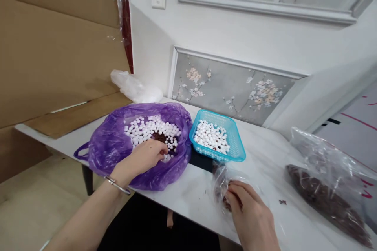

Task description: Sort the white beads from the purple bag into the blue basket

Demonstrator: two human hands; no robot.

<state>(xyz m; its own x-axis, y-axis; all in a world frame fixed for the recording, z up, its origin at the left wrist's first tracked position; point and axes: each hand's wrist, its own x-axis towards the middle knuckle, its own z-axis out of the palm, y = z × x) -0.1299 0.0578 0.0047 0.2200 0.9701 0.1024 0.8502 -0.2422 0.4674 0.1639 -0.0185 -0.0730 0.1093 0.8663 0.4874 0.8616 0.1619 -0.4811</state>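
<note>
My left hand reaches into a purple plastic bag, its fingers curled together low over small white balls. Whatever the fingertips hold is hidden. Dark brown bits show among the balls just beyond the hand. My right hand is at the mouth of a clear plastic bag with small reddish-brown pieces inside. Thumb and fingers there are pinched together, and I cannot make out what is between them. Behind the two hands stands a blue plastic basket with many white balls in it.
A larger clear bag of brown pieces lies at the right of the white table. One small brown piece is loose nearby. Cardboard stands at the left, and a whitish plastic bag rests by the wall.
</note>
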